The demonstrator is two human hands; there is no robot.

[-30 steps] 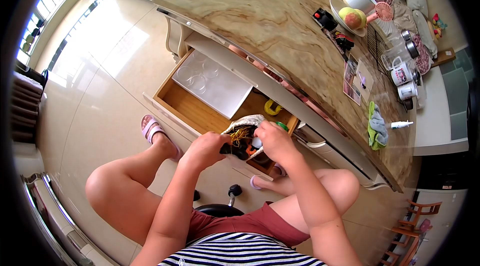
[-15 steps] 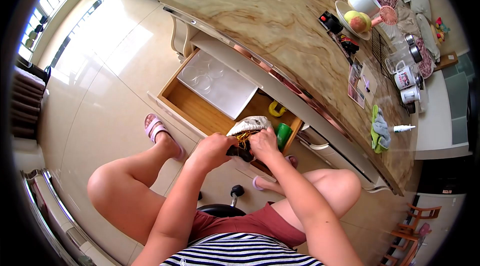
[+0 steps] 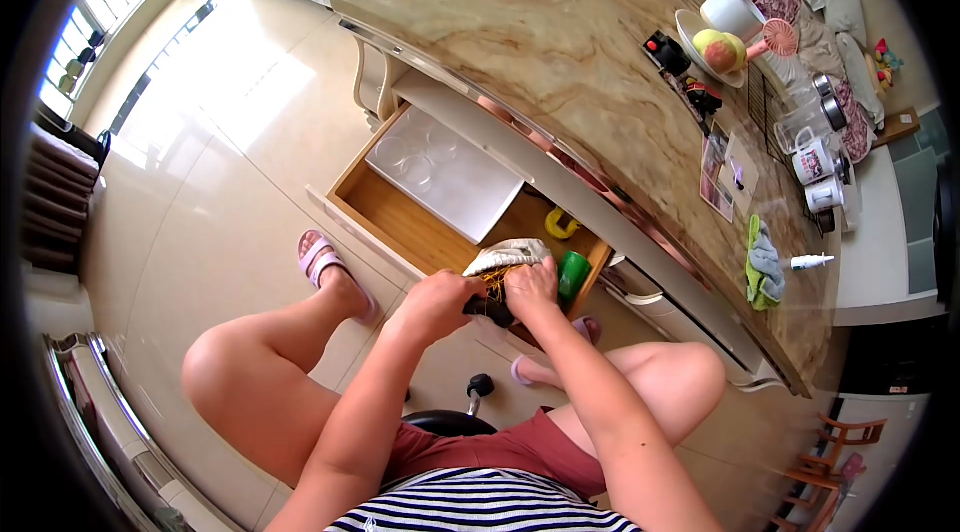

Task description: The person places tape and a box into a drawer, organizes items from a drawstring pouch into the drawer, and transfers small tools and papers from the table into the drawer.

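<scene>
A bundle of off-white cloth (image 3: 510, 254) with a dark lower part and yellow-orange strings (image 3: 496, 282) is held over the front of an open wooden drawer (image 3: 350, 194). My left hand (image 3: 440, 302) grips its left side with bent fingers. On the other side, my right hand (image 3: 532, 288) has its fingers closed around the strings and dark material. Both hands cover much of the bundle, so its exact kind is unclear. Right beside my right hand, a green cylinder (image 3: 573, 274) stands in the drawer. Behind it lies a yellow round object (image 3: 561, 223).
A white tray (image 3: 445, 177) with clear rings fills the drawer's left part. Above is a marble-topped table (image 3: 520, 42) holding a fruit bowl (image 3: 695, 27), mugs (image 3: 812, 164), a green-grey cloth (image 3: 764, 267) and a small white bottle (image 3: 811, 261). My knees flank the drawer.
The view has shifted slightly, so everything sits a little lower and to the right. Both hands stay on the bundle, with only slight finger movement.
</scene>
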